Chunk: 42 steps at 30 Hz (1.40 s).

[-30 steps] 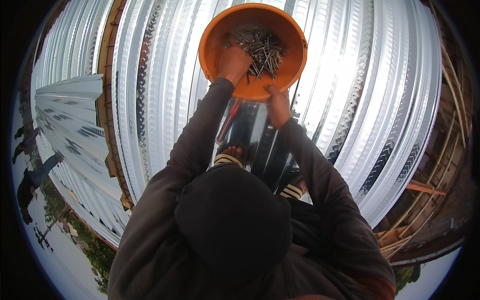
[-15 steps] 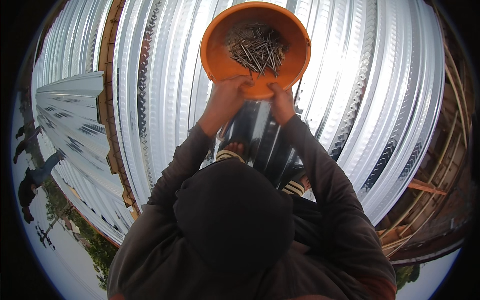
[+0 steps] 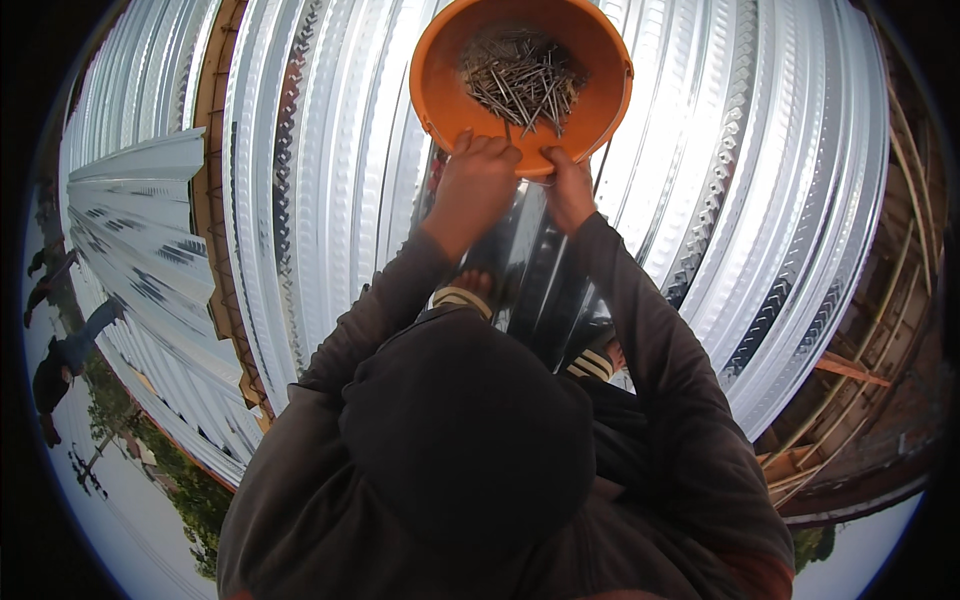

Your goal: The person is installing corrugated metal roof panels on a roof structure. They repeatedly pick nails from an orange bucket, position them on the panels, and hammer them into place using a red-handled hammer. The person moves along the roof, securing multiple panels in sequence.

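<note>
An orange bucket (image 3: 440,80) is tipped toward me at the top of the view, with a pile of loose nails (image 3: 525,82) inside. My left hand (image 3: 478,185) is closed at its near rim, fingers curled over the edge; whether a nail is also between them I cannot make out. To the right of it, my right hand (image 3: 571,190) grips the same rim with the thumb on the inside and the other fingers hidden beneath.
Shiny corrugated metal sheets (image 3: 340,150) spread under and around me. A brown beam (image 3: 214,180) runs along a gap at left, beside more sheets (image 3: 140,190). Bare wooden framing (image 3: 850,370) lies beyond the right edge. Another person (image 3: 75,350) is at the far left.
The bucket has shifted slightly up and to the right in view. My left hand has moved right along the rim, and its fingers now curl over the edge.
</note>
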Tool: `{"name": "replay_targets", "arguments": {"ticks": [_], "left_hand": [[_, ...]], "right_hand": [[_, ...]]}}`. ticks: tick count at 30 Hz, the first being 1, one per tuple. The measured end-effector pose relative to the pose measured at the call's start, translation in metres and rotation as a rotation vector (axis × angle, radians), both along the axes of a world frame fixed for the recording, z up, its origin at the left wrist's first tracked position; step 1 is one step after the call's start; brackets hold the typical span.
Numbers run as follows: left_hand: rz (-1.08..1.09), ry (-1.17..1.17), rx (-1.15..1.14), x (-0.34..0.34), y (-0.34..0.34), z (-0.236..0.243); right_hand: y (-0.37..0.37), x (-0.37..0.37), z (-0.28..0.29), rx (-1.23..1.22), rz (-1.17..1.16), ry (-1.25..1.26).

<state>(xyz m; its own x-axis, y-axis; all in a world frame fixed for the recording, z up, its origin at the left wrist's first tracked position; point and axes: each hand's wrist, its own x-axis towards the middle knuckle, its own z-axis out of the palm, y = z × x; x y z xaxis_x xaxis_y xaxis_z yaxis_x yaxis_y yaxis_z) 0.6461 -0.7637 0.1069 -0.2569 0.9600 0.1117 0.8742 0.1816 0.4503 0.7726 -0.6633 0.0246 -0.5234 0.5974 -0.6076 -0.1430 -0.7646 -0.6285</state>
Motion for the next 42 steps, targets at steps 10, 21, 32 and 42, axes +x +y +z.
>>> {"name": "replay_targets", "arguments": {"ticks": [10, 21, 32, 42], "left_hand": [[0.003, 0.077, -0.089, 0.005, -0.003, -0.009], [0.351, -0.011, -0.096, -0.096, 0.08, -0.067], [0.168, 0.165, -0.071, -0.121, 0.088, -0.086], [0.167, -1.147, 0.038, -0.134, 0.082, 0.118]], "right_hand": [[-0.001, 0.007, 0.005, 0.021, 0.059, -0.005], [-0.009, -0.008, 0.01, 0.068, 0.054, 0.055], [-0.013, -0.019, 0.021, 0.061, 0.057, -0.087], [0.008, -0.032, 0.02, 0.058, -0.058, -0.136]]}}
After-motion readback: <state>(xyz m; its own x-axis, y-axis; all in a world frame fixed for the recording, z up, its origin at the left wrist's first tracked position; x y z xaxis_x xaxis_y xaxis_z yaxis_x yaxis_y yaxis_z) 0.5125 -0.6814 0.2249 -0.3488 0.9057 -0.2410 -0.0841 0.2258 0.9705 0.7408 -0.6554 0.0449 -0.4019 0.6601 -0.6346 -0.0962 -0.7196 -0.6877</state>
